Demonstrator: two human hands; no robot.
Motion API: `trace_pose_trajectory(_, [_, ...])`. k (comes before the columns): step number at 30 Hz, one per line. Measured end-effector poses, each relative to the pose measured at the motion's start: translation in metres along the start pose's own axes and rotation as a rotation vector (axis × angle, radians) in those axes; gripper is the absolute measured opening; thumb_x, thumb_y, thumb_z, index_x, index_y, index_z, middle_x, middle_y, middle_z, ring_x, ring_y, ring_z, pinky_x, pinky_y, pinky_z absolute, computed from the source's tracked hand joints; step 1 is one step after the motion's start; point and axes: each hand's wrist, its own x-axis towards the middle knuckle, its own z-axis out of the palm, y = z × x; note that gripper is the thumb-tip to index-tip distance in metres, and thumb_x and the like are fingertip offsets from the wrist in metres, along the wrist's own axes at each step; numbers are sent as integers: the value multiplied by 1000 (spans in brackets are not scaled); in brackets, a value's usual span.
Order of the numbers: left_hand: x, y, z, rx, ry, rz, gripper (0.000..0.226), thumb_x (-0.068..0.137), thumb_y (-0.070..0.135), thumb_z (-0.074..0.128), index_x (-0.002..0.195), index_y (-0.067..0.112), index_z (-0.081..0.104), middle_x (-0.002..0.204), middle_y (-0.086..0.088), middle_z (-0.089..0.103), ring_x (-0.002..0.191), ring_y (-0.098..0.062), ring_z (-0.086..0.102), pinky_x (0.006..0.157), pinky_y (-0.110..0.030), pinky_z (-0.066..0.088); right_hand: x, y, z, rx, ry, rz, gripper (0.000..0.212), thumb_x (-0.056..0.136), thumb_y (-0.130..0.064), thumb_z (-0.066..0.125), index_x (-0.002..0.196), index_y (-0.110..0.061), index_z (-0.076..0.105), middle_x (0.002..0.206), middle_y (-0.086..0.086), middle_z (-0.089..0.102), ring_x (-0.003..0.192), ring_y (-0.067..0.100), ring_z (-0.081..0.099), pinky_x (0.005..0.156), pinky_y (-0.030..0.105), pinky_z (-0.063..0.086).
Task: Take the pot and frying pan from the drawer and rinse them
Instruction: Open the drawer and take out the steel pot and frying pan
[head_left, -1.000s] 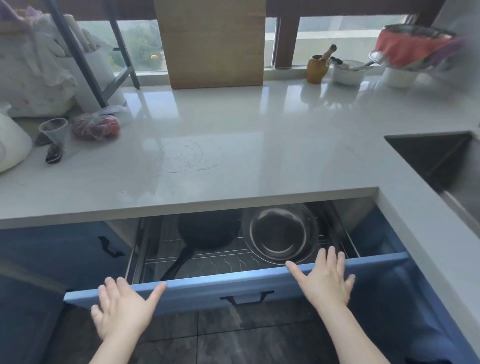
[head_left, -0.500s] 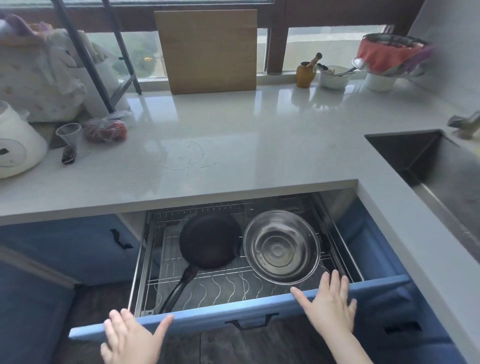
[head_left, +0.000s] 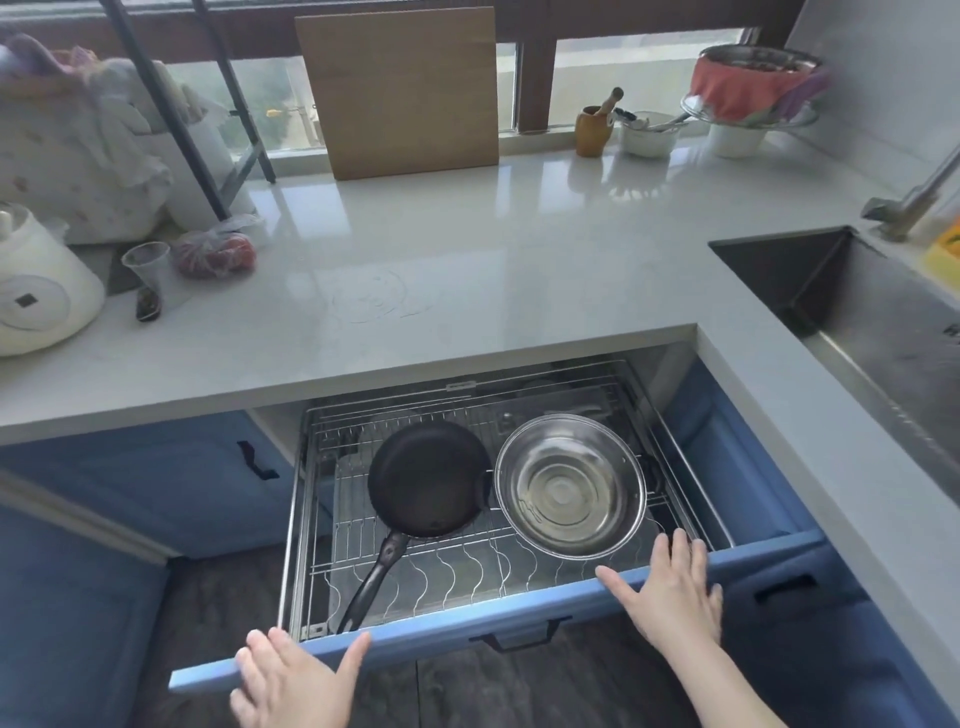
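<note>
Your blue-fronted pull-out drawer (head_left: 498, 621) with its wire rack stands open below the pale stone countertop (head_left: 467, 270), so the opening step looks done. Your left hand (head_left: 291, 680) rests on the drawer's front edge at about 7 o'clock, fingers straight and thumb spread, gripping nothing. Your right hand (head_left: 670, 592) lies flat on that edge at about 5 o'clock, fingers straight and close together, also holding nothing.

The black round frying pan (head_left: 428, 478) sits on the rack at centre, its long dark handle running toward 7 o'clock, near your left hand. The shiny stainless steel pot (head_left: 569, 486) sits touching or just beside it on the right, close to your right fingertips. Neither has been lifted.

Both lifts and both rinses remain, I judge. The steel sink (head_left: 883, 332) waits at 3 o'clock, well apart from the drawer.
</note>
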Motion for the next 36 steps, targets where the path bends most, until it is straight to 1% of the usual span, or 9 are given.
trace_pose_trajectory(5, [0, -10, 2, -12, -25, 50, 136, 51, 101, 6, 96, -17, 57, 107, -32, 55, 105, -42, 52, 85, -56, 34, -8, 4, 0, 11, -8, -1, 110, 77, -86, 31, 155, -13, 6, 163, 3, -5, 149, 24, -11, 117, 52, 17])
trace_pose_trajectory(12, [8, -5, -2, 29, 19, 50, 105, 33, 83, 54, 70, -16, 57, 80, -28, 52, 83, -39, 48, 80, -54, 35, -7, 2, -5, 6, -26, 7, 110, 77, -87, 28, 155, -14, 7, 163, 3, -3, 149, 23, -9, 118, 52, 15])
trace_pose_trajectory(14, [6, 6, -11, 117, -20, 34, 107, 36, 83, 67, 83, -12, 62, 94, -25, 56, 95, -36, 51, 86, -51, 34, -5, 2, -7, -50, -20, -9, 110, 75, -89, 24, 155, -14, 10, 163, 3, 4, 149, 23, -3, 118, 51, 13])
trace_pose_trajectory(15, [4, 15, -15, 181, -17, 14, 110, 43, 87, 65, 104, -5, 62, 115, -21, 56, 111, -33, 49, 94, -50, 33, -3, 3, -8, -84, -8, -24, 112, 73, -90, 21, 155, -15, 13, 163, 3, 9, 149, 24, 3, 118, 50, 13])
trace_pose_trajectory(18, [4, 51, -21, 290, -57, 178, 116, 66, 87, 49, 151, 14, 20, 162, -5, 10, 149, -20, 11, 117, -43, 15, 9, 7, -15, -125, 12, -92, 128, 54, -97, 3, 154, -19, 16, 159, -2, 22, 144, 20, 22, 117, 44, 15])
trace_pose_trajectory(20, [10, 75, -20, 264, -132, 302, 122, 67, 88, 46, 155, 14, 4, 164, -2, -5, 151, -20, -2, 120, -41, 9, 24, 8, -22, -109, -19, -130, 129, 53, -98, 10, 155, -20, 12, 160, -4, 20, 143, 17, 26, 117, 45, 14])
trace_pose_trajectory(23, [24, 112, -10, 212, -158, 425, 135, 49, 94, 27, 156, 16, 2, 164, 0, -4, 151, -20, -3, 120, -39, 7, 56, 12, -33, -119, -42, -179, 112, 72, -88, 36, 155, -20, 8, 161, -4, 17, 146, 16, 21, 118, 48, 13])
trace_pose_trajectory(27, [46, 158, 13, 200, -155, 563, 114, 75, 76, 55, 156, 17, 1, 164, 2, -2, 151, -18, -5, 122, -38, 4, 112, 23, -42, -78, -85, -272, 110, 76, -76, 54, 156, -20, 5, 162, -3, 15, 148, 17, 15, 120, 44, 18])
trace_pose_trajectory(36, [115, 232, 74, 349, -298, 738, 130, 67, 69, 71, 155, 18, -10, 163, 4, -7, 150, -19, -9, 122, -37, 2, 225, 37, -33, -117, -268, -502, 130, 66, -42, 86, 155, -19, -6, 163, -2, -2, 149, 15, 5, 121, 33, 16])
